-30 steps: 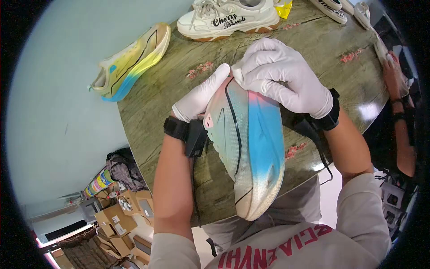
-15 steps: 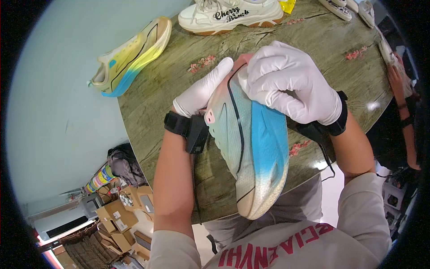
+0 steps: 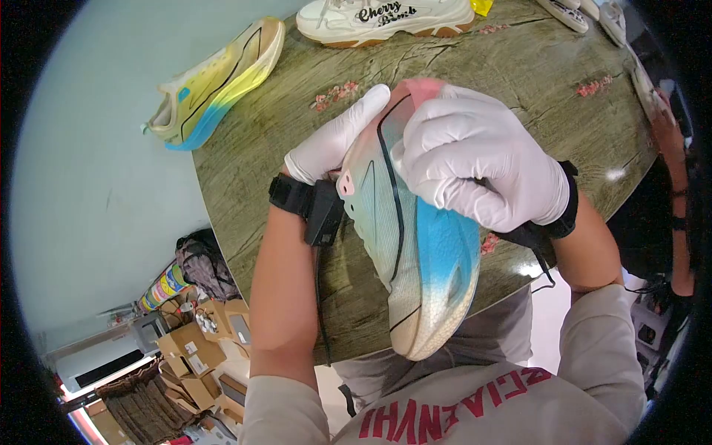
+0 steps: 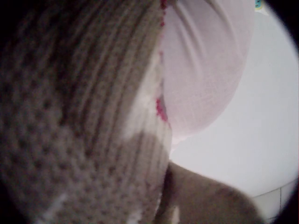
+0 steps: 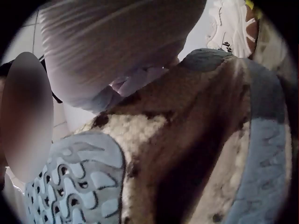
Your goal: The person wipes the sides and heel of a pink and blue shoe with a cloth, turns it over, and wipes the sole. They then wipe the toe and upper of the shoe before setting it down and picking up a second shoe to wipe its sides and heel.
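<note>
Pastel running shoe (image 3: 408,245) is over the near edge of the wood-look tbl (image 3: 256,222). L hand (image 3: 334,144) grips it by the pink end, thumb along the side, fingers hidden. R hand (image 3: 482,156) is curled, fingertips pinching a small white wad (image 3: 398,157), prob. a wipe, vs. the shoe's side. Yellow-blue running shoe (image 3: 230,81) sits at tbl's far L corner; "Cherry Bomb" sneaker (image 3: 386,21) at its far edge. Step looks like wiping the sidewall; next move prob. calls for a steady L grip & light R pressure toward the blue midsole.
</note>
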`<move>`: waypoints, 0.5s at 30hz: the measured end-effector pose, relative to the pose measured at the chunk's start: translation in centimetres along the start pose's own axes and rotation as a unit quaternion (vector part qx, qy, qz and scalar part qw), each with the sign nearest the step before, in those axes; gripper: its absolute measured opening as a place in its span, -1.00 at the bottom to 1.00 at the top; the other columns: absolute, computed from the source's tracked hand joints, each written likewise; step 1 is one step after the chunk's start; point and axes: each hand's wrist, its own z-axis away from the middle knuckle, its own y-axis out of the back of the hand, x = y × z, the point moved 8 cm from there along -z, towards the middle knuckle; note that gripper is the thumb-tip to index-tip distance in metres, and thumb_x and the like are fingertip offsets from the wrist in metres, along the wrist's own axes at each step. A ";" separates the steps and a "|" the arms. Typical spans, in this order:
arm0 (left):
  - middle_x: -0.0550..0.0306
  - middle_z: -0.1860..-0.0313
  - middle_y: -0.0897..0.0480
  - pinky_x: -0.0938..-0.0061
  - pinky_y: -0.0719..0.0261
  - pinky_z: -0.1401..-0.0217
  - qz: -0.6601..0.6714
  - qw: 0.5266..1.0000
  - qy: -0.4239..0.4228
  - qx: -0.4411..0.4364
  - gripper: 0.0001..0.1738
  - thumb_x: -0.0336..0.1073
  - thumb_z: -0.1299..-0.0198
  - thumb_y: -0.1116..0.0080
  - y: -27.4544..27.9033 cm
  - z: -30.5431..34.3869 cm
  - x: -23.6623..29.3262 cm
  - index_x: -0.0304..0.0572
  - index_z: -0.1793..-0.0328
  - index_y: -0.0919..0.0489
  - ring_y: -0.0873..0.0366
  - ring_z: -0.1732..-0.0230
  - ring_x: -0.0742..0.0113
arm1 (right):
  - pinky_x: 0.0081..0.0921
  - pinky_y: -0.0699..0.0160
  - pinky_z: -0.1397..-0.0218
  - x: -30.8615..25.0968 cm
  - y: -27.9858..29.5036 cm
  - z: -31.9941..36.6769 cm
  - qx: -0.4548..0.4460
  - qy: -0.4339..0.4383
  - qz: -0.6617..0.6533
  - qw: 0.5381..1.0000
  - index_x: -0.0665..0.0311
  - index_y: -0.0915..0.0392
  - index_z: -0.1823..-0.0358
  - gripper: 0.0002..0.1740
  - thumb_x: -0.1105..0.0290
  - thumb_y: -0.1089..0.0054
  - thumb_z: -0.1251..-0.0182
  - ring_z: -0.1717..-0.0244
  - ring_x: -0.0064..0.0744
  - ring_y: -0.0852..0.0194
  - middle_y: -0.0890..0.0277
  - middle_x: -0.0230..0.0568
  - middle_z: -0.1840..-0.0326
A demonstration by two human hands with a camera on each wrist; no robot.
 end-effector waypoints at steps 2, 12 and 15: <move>-0.09 -0.64 -0.27 0.31 -0.11 -0.68 -0.025 1.000 -0.009 0.013 -0.11 0.25 -0.60 0.28 1.7 -0.2 -0.9 -0.43 -0.69 -0.07 -0.25 -0.61 0.20 | -0.21 -0.46 0.01 -0.2 -0.6 0.2 -0.037 0.007 0.011 0.999 0.18 -0.57 0.40 -0.65 0.08 -0.17 -0.43 0.15 -0.10 -0.60 -0.63 -0.28 0.23; 0.21 -0.43 -0.49 0.49 -0.34 -0.48 0.065 0.998 0.003 0.009 -0.36 0.10 -0.62 0.12 -0.2 0.0 0.2 -0.23 -0.55 -0.39 -0.42 -0.34 0.47 | -0.19 -0.48 0.07 -0.7 -1.3 0.5 0.008 0.016 0.030 0.999 0.21 -0.59 0.36 -0.41 -0.18 0.03 -0.52 0.15 -0.05 -0.62 -0.64 -0.23 0.19; 0.23 -0.41 -0.50 0.50 -0.35 -0.48 0.037 0.999 0.007 0.014 -0.37 0.11 -0.63 0.14 0.6 -0.2 0.0 -0.23 -0.53 -0.41 -0.42 -0.32 0.47 | -0.20 -0.48 0.09 -0.9 -1.4 0.7 0.017 0.021 0.018 0.999 0.23 -0.60 0.36 -0.38 -0.20 0.05 -0.52 0.16 -0.06 -0.62 -0.64 -0.21 0.20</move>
